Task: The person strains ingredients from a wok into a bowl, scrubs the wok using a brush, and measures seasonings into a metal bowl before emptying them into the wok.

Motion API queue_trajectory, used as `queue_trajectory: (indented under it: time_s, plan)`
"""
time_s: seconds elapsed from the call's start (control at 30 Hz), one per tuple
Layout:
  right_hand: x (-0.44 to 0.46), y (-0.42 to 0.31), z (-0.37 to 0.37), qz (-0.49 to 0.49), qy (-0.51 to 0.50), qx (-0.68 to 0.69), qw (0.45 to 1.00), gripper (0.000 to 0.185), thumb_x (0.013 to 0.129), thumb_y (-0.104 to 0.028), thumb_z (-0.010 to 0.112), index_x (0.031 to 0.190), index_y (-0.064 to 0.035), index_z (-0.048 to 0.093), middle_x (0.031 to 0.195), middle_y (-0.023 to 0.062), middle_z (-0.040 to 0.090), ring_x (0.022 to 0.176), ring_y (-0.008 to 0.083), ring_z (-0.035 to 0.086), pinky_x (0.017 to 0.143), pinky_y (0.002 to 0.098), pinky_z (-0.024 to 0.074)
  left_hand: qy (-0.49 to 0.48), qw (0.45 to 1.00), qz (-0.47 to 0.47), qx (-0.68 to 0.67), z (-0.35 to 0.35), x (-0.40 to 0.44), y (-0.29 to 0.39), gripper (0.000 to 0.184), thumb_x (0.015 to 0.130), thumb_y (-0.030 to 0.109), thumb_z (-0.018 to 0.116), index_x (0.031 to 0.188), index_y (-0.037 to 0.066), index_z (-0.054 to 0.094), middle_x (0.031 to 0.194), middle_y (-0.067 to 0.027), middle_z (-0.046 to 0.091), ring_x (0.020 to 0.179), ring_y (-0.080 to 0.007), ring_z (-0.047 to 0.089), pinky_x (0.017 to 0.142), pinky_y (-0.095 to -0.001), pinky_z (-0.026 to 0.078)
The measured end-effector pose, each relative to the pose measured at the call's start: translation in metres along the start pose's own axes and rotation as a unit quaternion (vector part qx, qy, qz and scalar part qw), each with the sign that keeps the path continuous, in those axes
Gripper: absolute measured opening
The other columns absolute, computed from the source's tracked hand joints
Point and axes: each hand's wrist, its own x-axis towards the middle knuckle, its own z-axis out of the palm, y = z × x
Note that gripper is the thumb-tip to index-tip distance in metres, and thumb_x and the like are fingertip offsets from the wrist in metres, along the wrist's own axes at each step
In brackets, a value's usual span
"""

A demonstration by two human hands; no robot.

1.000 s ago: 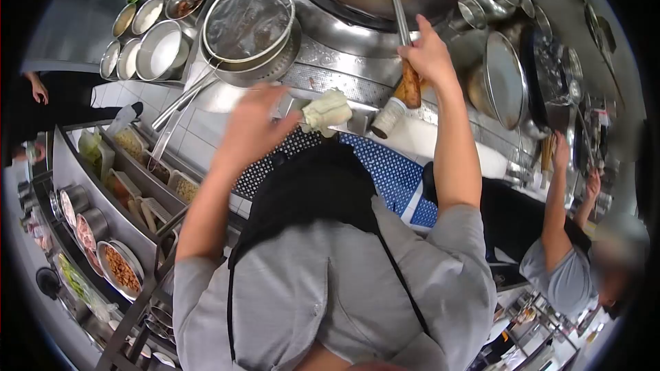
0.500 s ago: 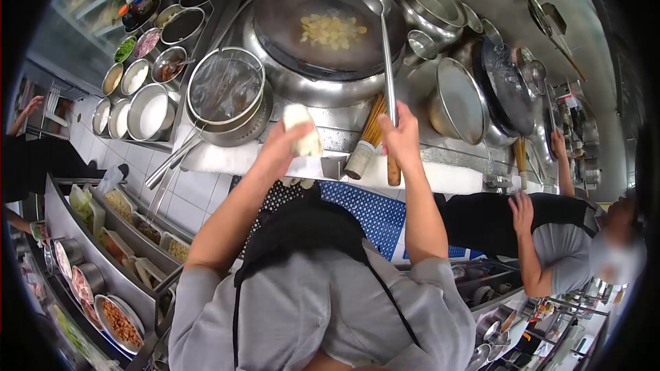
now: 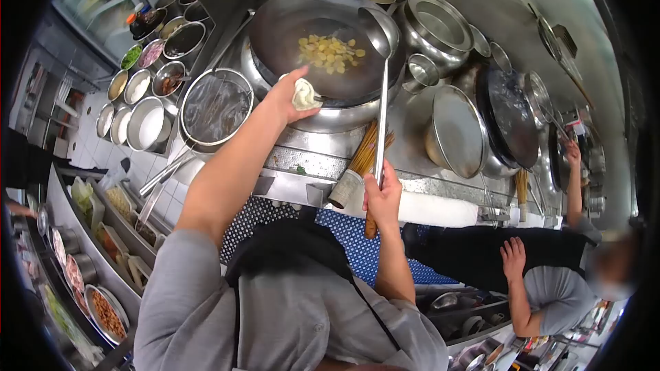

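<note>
My left hand (image 3: 285,102) is closed around a bunched white cloth (image 3: 304,95) at the near rim of a large dark wok (image 3: 275,38). The fingers partly hide the rim, so I cannot tell how firmly the cloth presses on it. Yellowish slices (image 3: 331,53) lie in the bottom of the wok. In my right hand (image 3: 383,198) is the wooden grip of a long metal ladle (image 3: 380,106). Its bowl rests or hovers over the wok's right side. A bamboo brush (image 3: 357,172) lies on the steel counter just left of the ladle's handle.
Left of the wok, a round strainer (image 3: 216,106) sits on a pot. Further left are several seasoning tubs (image 3: 148,124). A tilted metal basin (image 3: 459,130) and a second wok (image 3: 509,120) stand to the right, where a co-worker (image 3: 557,288) works. A white towel (image 3: 440,209) lines the counter's edge.
My left hand has carried the cloth forward from above the counter edge to the wok's near rim. My right hand still holds the ladle, now lower in view. The camera view has shifted.
</note>
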Motion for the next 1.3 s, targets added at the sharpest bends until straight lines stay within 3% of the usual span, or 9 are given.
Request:
queue_trajectory:
  time_s: [0.1,0.13,0.37,0.57,0.83,0.87,1.0,1.3]
  plan:
    - [0.009,0.012,-0.003,0.001,-0.017,0.018,1.000,0.047,0.095,-0.003,0.056,0.140,-0.0022,0.046,0.068,-0.0025,0.051,0.044,0.0043,0.045,0.036,0.0220,0.0397,0.022,0.998,0.022,0.054,-0.010,0.023,-0.006,0.019,0.091,0.027,0.061,0.101,0.010,0.061,0.093,-0.0080,0.066,0.089,-0.0286,0.066,0.080,-0.0497,0.058]
    - [0.012,0.014,-0.002,0.000,-0.022,0.027,0.999,0.047,0.095,-0.003,0.056,0.140,-0.0019,0.045,0.069,-0.0023,0.051,0.044,0.0043,0.045,0.036,0.0220,0.0396,0.045,0.997,0.045,0.043,-0.009,0.020,-0.010,0.012,0.089,0.018,0.058,0.097,0.010,0.060,0.087,-0.0083,0.066,0.080,-0.0267,0.067,0.068,-0.0449,0.060]
    - [0.013,0.003,-0.008,0.008,-0.015,0.015,1.000,0.046,0.095,-0.004,0.056,0.140,-0.0005,0.046,0.069,-0.0017,0.053,0.044,0.0046,0.045,0.036,0.0226,0.0390,0.030,0.992,0.116,-0.048,-0.011,0.004,-0.039,0.007,0.086,0.013,0.059,0.091,0.009,0.061,0.081,-0.0088,0.065,0.070,-0.0234,0.064,0.055,-0.0394,0.053]
    - [-0.011,-0.016,-0.012,0.012,0.017,-0.018,1.000,0.047,0.094,-0.005,0.057,0.140,-0.0038,0.048,0.069,-0.0016,0.055,0.043,0.0049,0.045,0.038,0.0231,0.0390,-0.026,0.989,0.116,-0.091,-0.011,-0.032,-0.049,0.007,0.082,0.013,0.062,0.087,0.007,0.061,0.080,-0.0093,0.064,0.069,-0.0239,0.063,0.055,-0.0399,0.052]
    - [-0.067,-0.054,-0.004,0.012,0.041,-0.029,0.999,0.038,0.094,-0.007,0.060,0.131,0.0001,0.052,0.065,-0.0021,0.048,0.043,0.0055,0.046,0.035,0.0228,0.0394,-0.069,0.990,0.087,-0.087,-0.028,-0.088,-0.055,0.009,0.081,0.016,0.064,0.087,0.009,0.062,0.075,-0.0070,0.063,0.066,-0.0207,0.062,0.053,-0.0368,0.052]
    - [-0.075,-0.060,-0.002,0.013,0.043,-0.040,0.998,0.047,0.095,-0.003,0.056,0.140,0.0009,0.046,0.064,-0.0024,0.048,0.042,0.0055,0.045,0.035,0.0224,0.0393,-0.078,0.989,0.087,-0.088,-0.031,-0.097,-0.057,0.009,0.083,0.018,0.063,0.088,0.010,0.062,0.076,-0.0059,0.064,0.068,-0.0194,0.062,0.052,-0.0350,0.052]
    - [-0.106,-0.078,0.004,0.005,0.067,-0.050,0.996,0.053,0.095,-0.003,0.056,0.145,0.0001,0.042,0.061,-0.0018,0.047,0.042,0.0059,0.044,0.036,0.0228,0.0401,-0.108,0.987,0.077,-0.089,-0.043,-0.124,-0.063,0.008,0.085,0.019,0.060,0.089,0.012,0.061,0.078,-0.0043,0.064,0.069,-0.0185,0.062,0.053,-0.0349,0.052]
    - [-0.160,-0.093,0.018,-0.021,0.078,-0.053,0.995,0.048,0.094,-0.005,0.058,0.140,0.0021,0.045,0.064,0.0000,0.048,0.043,0.0072,0.046,0.035,0.0223,0.0399,-0.142,0.983,0.075,-0.088,-0.077,-0.168,-0.081,0.008,0.084,0.019,0.061,0.088,0.012,0.061,0.079,-0.0037,0.064,0.070,-0.0176,0.061,0.056,-0.0356,0.052]
